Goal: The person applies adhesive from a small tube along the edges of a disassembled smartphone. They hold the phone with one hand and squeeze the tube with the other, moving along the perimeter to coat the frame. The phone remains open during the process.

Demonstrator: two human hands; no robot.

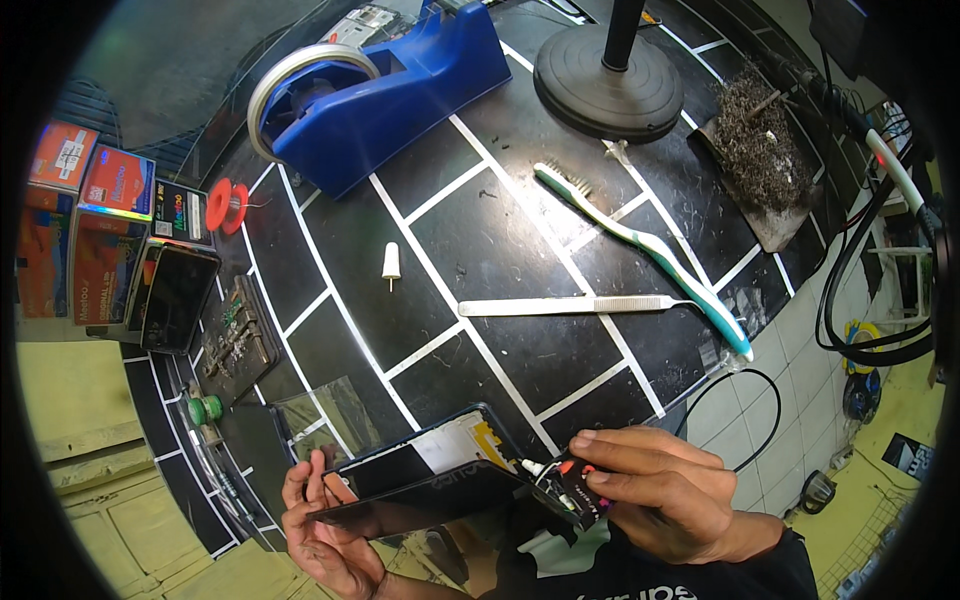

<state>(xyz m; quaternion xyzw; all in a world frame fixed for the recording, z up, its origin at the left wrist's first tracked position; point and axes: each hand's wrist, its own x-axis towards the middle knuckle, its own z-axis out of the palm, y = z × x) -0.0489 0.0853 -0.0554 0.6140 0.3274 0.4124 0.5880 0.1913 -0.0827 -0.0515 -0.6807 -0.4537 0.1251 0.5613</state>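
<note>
My left hand (335, 545) grips one end of a dark phone screen panel (425, 500), tilted up along the near side of an opened phone body (450, 447). White and yellow patches show inside the body. In my right hand (665, 490) is a black glue tube (580, 490), pinched between thumb and fingers. Its white nozzle (533, 466) points left, close to the phone's right end; whether it touches cannot be seen. Farther off on the table stands a white cap with a thin pin (391, 262). Tweezers (570, 305) and a green-white toothbrush (650, 245) lie beyond the phone.
A blue tape dispenser (400, 105) and a round black stand base (608, 85) stand at the back. Left are boxes (115, 180), a red spool (227, 206) and a metal fixture (240, 338). A wire-wool clump (765, 145) and a soldering iron (895, 165) are at right.
</note>
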